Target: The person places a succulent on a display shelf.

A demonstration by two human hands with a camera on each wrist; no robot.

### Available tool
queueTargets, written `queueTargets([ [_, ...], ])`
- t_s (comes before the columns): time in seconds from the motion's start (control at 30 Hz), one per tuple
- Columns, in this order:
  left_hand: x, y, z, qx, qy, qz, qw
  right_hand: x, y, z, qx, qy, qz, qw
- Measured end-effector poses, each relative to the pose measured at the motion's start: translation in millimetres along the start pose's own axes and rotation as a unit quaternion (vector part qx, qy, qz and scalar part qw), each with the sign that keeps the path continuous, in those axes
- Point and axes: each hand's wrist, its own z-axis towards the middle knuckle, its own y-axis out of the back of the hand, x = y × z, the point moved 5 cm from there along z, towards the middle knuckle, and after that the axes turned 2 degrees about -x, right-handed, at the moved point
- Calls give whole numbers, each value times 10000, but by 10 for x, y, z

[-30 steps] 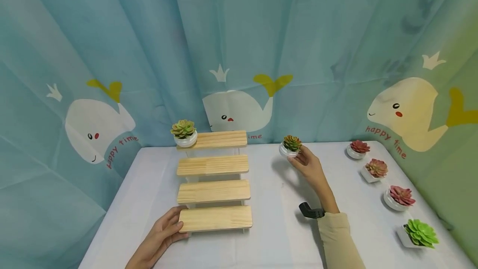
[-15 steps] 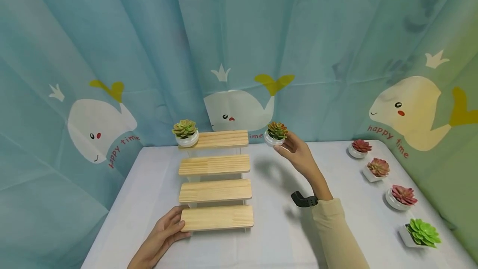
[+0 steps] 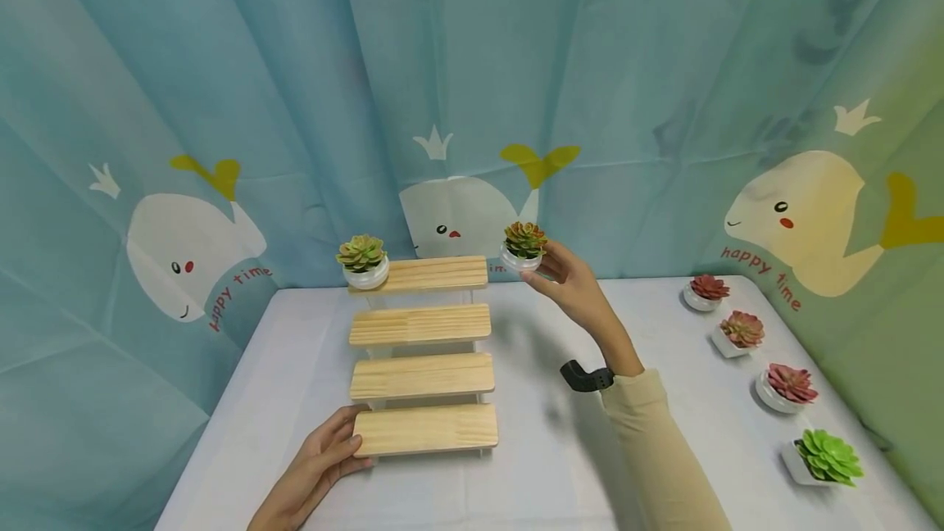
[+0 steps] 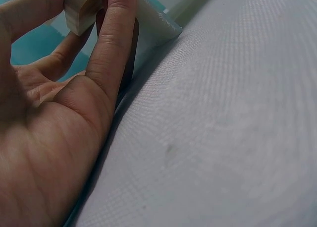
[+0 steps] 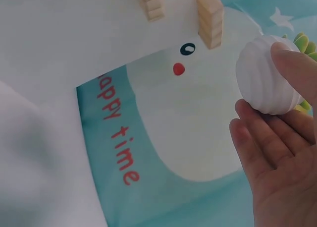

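Note:
My right hand grips a small potted succulent with red-tipped green leaves, raised off the table just right of the top shelf. In the right wrist view thumb and fingers pinch its ribbed white pot. A wooden stepped shelf stand with several tiers stands mid-table. My left hand holds the left end of its lowest board, thumb on top and fingers below; the left wrist view shows the fingers at the board's end. Another green succulent sits at the top board's left end.
Along the table's right side stand a dark red succulent, a pink one, another reddish one and a bright green one, all in white pots. A blue whale-print curtain hangs behind the white table.
My right hand has carried the potted succulent left and upward, toward the right end of the top shelf. My left hand stays on the lowest board.

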Motion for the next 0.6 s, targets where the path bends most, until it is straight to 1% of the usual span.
queueTargets([
  [0.13, 1, 4, -6, -33, 50, -62, 10000, 76, -62, 58, 92, 205, 94, 9997],
  [0.3, 8, 10, 4, -74, 51, 26, 10000, 133, -161, 129, 252, 375, 140, 9989],
  [0.47, 8, 12, 15, 84, -70, 19, 9999, 196, -278, 189, 420, 444, 44, 9981],
  [0.6, 8, 23, 23, 143, -38, -40, 9999, 243, -355, 222, 504, 465, -50, 9976],
])
